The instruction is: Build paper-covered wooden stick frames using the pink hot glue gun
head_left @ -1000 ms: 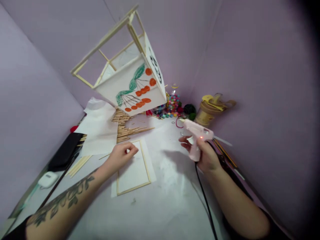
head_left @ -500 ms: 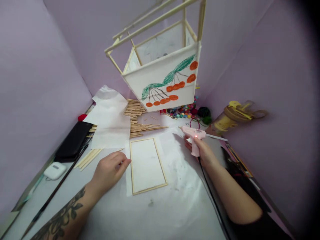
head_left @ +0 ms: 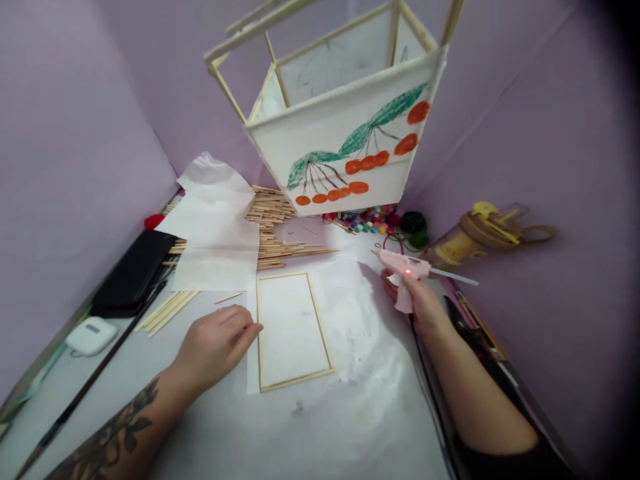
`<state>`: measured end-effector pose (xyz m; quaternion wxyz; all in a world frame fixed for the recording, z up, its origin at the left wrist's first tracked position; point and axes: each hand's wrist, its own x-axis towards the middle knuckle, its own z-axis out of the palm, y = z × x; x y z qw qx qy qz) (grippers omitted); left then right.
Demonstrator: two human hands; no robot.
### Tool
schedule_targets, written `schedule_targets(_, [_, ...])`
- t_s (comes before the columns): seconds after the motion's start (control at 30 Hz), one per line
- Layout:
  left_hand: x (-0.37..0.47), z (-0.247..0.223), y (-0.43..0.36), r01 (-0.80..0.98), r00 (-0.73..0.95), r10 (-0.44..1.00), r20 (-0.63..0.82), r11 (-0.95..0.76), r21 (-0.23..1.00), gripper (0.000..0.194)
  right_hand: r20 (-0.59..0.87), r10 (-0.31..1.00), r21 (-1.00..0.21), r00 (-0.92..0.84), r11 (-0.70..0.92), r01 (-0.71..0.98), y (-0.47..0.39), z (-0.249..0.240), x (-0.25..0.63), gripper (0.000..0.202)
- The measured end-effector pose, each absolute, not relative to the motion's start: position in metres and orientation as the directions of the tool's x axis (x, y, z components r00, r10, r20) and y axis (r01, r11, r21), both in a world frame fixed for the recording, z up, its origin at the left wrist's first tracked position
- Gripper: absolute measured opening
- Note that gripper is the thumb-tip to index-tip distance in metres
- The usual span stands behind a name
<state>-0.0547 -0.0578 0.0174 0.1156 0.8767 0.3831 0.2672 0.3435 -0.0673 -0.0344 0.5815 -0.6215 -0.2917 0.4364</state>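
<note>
My right hand [head_left: 423, 303] grips a pink glue gun [head_left: 403, 275] by its handle. A small red light glows on it, and a white glue stick [head_left: 454, 275] pokes out of its back. The nozzle points left, above the table. My left hand [head_left: 220, 343] is closed, thumb and fingers together at the left edge of a flat rectangular frame of thin wooden sticks [head_left: 296, 381]. Whatever its fingertips may pinch is hidden. The frame lies on a sheet of white paper [head_left: 253, 363], which sticks out past its left side.
A paper-sided stick lantern [head_left: 380, 173] painted with orange berries hangs overhead at the back. Behind the frame lie a creased white sheet [head_left: 213, 220] and many wooden sticks [head_left: 273, 207]. A black case [head_left: 133, 273] lies left, a yellow-lidded cup [head_left: 467, 233] right. The gun's cord [head_left: 425, 373] trails down.
The view has shifted slightly, so the lantern looks larger and nearer. The glue gun appears a little further right in the picture. Both hands keep their grips.
</note>
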Motion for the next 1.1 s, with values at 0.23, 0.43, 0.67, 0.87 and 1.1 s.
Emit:
schedule_targets(0.23, [-0.052,0.013,-0.055,0.670,0.592,0.745,0.307,-0.667,0.326,0.024,-0.233,0.860,-0.967,0.453,-0.256,-0.010,-0.070,-0.030,0.338,0.041])
schedule_targets(0.43, [-0.054,0.005,-0.056,0.788,0.555,0.814,0.172,-0.581,0.206,0.031,-0.190,0.854,-0.980,0.484,-0.198,-0.036,-0.077,-0.029,0.333,0.041])
schedule_targets(0.67, [-0.052,0.001,-0.059,0.801,0.592,0.801,-0.086,-0.574,0.169,0.058,-0.139,0.889,-0.990,0.437,-0.124,-0.064,-0.088,-0.017,0.313,0.050])
schedule_targets(0.87, [-0.037,-0.002,-0.070,0.745,0.664,0.740,-0.109,-0.641,0.182,0.058,-0.150,0.902,-0.988,0.404,-0.120,-0.099,-0.089,-0.020,0.318,0.048])
schedule_targets(1.1, [-0.016,0.000,-0.071,0.750,0.658,0.748,-0.083,-0.643,0.157,0.057,-0.144,0.927,-0.986,0.345,-0.105,-0.129,-0.093,-0.016,0.307,0.040])
